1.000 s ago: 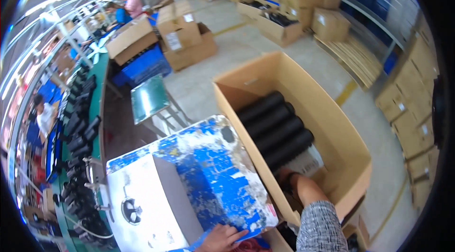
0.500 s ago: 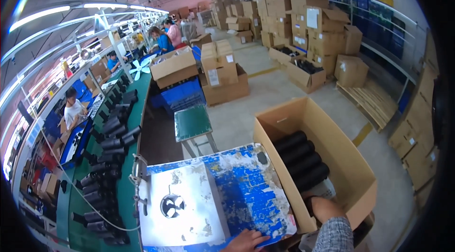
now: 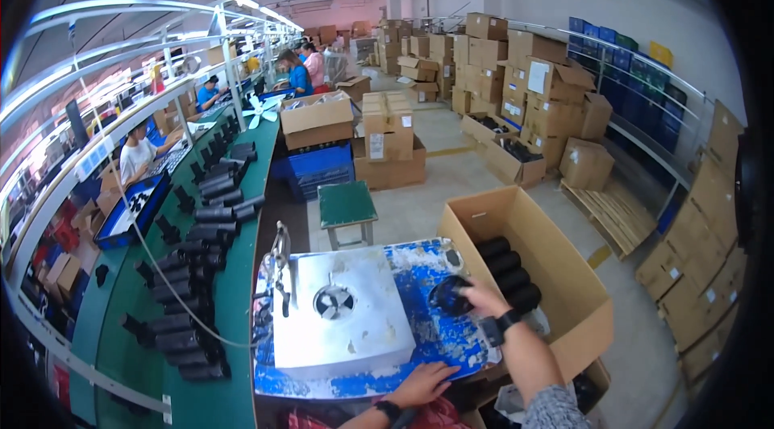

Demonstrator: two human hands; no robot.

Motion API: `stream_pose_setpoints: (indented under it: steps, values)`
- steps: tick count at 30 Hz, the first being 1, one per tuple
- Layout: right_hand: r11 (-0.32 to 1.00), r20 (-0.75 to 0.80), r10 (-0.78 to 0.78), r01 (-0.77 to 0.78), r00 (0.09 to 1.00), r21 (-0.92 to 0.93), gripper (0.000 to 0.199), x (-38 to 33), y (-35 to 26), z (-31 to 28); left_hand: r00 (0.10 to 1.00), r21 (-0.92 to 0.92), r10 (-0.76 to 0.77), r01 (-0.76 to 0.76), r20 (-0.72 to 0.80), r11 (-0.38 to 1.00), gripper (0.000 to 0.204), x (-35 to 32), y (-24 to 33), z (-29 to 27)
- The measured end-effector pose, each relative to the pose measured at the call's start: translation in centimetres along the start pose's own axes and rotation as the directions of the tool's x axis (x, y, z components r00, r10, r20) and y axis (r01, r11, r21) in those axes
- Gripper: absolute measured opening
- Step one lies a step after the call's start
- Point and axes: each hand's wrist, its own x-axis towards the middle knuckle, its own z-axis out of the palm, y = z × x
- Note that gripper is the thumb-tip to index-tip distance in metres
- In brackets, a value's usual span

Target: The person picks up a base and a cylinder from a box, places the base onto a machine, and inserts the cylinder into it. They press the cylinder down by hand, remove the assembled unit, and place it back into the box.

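Observation:
My right hand [image 3: 482, 300] grips a black round part [image 3: 451, 295] over the worn blue tabletop [image 3: 419, 256]. The part is blurred, and I cannot tell its exact kind. My left hand [image 3: 427, 385] lies with fingers stretched out on the front edge of that tabletop, holding nothing. Left of the black part stands a silvery metal box [image 3: 363, 340] with a round opening and a small fan-like wheel [image 3: 334, 301] in it. Right of the tabletop, an open cardboard box [image 3: 568, 296] holds several black cylinders [image 3: 508, 268] in a row.
Along the left runs a green bench [image 3: 234, 276] with rows of black tubular parts [image 3: 197, 340]. A thin hose [image 3: 173, 292] hangs across it to the metal box's side. Beyond the tabletop stands a green-topped stool [image 3: 347, 203]. Stacked cartons [image 3: 492, 66] and a wooden pallet [image 3: 609, 215] stand at the right; co-workers sit farther off.
My right hand has come up out of the cardboard box and moved left over the tabletop, now with the black round part. My left hand stays at the front edge. The view has shifted.

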Motion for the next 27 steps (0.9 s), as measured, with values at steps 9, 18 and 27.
stream_pose_setpoints:
  steps: [9, 18, 27]
  values:
    - [0.841, -0.222, 0.087, -0.191, 0.971, -0.507, 0.044, -0.8, 3.7, 6.3, 0.717, -0.195, -0.579, 0.551, -0.388, 0.812, 0.019, -19.6, 11.1, -10.3]
    - [0.48, -0.169, -0.24, -0.035, 0.956, -0.877, 0.046, -5.4, -0.1, 8.5, 0.559, -0.177, -0.565, 0.598, -0.606, 0.782, 0.014, -23.0, 14.9, -10.7]
    - [0.562, 0.011, -0.39, 0.247, 0.921, -0.789, 0.042, -3.2, 2.7, 3.4, 0.669, -0.359, -0.637, 0.527, -0.384, 0.77, 0.015, -20.5, 12.8, -8.3]
